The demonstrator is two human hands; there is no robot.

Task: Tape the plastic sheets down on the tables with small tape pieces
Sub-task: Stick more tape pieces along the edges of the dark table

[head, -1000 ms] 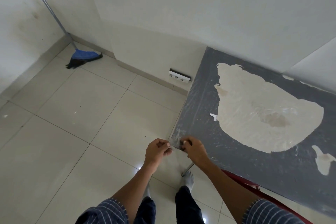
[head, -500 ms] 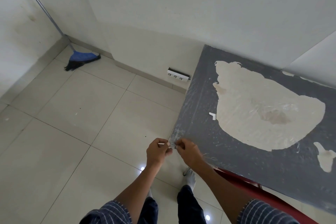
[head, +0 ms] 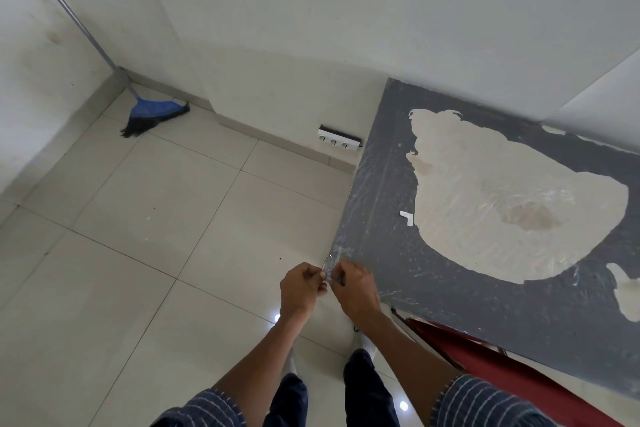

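Note:
A grey table (head: 485,305) with large peeled cream patches stands at the right, covered by a thin clear plastic sheet (head: 374,191) that wrinkles along its left edge. At the table's near left corner my left hand (head: 300,288) and my right hand (head: 353,288) meet, both pinching a small clear tape piece (head: 329,270) that runs over the corner. My right hand rests on the table's edge, my left hand hangs just off it over the floor. A small white L-shaped mark (head: 407,217) lies on the tabletop.
A blue broom (head: 152,113) leans in the far left corner. A white power strip (head: 339,139) sits at the wall base beside the table. Something red (head: 491,367) shows under the table's near edge. Pale floor tiles stretch to the left. My feet stand below the corner.
My hands have closed together at the table corner; the left hand has moved in toward the right until their fingertips meet on the tape.

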